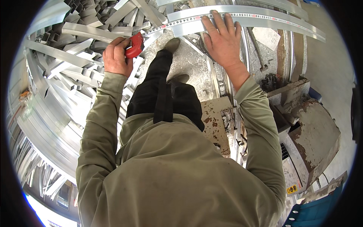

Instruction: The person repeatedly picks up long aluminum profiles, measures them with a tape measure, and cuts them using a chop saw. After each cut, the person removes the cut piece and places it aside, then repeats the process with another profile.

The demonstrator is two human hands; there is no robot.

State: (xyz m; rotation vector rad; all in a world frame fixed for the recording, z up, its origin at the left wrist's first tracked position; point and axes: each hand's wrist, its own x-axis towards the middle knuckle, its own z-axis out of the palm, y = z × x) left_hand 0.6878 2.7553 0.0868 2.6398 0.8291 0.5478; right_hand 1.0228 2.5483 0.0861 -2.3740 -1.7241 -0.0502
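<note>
An olive-green jacket (181, 170) is seen closest to the camera, with black trousers (151, 90) below it. The case of a red tape measure (135, 47) is gripped in the left hand (116, 56), with the fingers and thumb clamped around it. From this case a white tape blade (187, 19) is drawn out and laid to the right along a flat, silver metal profile (191, 28), close to the profile's far right end. The right hand (224, 38) is placed palm down across the blade and the profile; its fingers are extended and held slightly apart, and nothing is enclosed by them.

To the left, a heap of metal offcuts (85, 20) is piled loosely, many of the pieces being hollow with open ends; whether they are contained in a bin cannot be told. Longer metal lengths (51, 128) are laid nearer the body on that side. On the right, a worn metal housing (315, 128) is seen, its paint chipped; what is held inside cannot be made out. A pale sheet (266, 38) is lying beyond the right wrist.
</note>
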